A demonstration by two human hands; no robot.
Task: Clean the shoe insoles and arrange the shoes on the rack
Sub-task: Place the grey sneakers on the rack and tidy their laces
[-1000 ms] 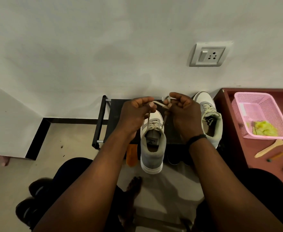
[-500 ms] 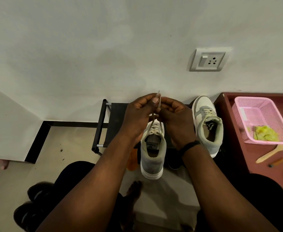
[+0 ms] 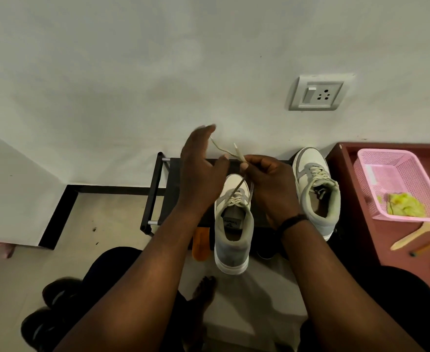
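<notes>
A grey-and-white sneaker [image 3: 233, 232] lies on the black shoe rack [image 3: 158, 189], its heel hanging over the front edge. My right hand [image 3: 267, 184] pinches both cream laces [image 3: 227, 149] together above the toe, pulled taut. My left hand [image 3: 201, 171] is beside them with fingers spread and straight, holding nothing; its fingertip is near one loose lace end. The matching sneaker [image 3: 316, 189] stands on the rack to the right, laced.
A dark red table [image 3: 361, 224] on the right carries a pink basket [image 3: 401, 184] with a yellow cloth [image 3: 405, 208], a wooden spatula [image 3: 417, 233] and small items. An orange insole [image 3: 201, 245] lies under the rack front. Black shoes [image 3: 53, 308] sit at lower left. A wall socket [image 3: 316, 94] is above.
My left hand has let go of the lace and opened, moving up and left. My right hand now pinches both laces alone.
</notes>
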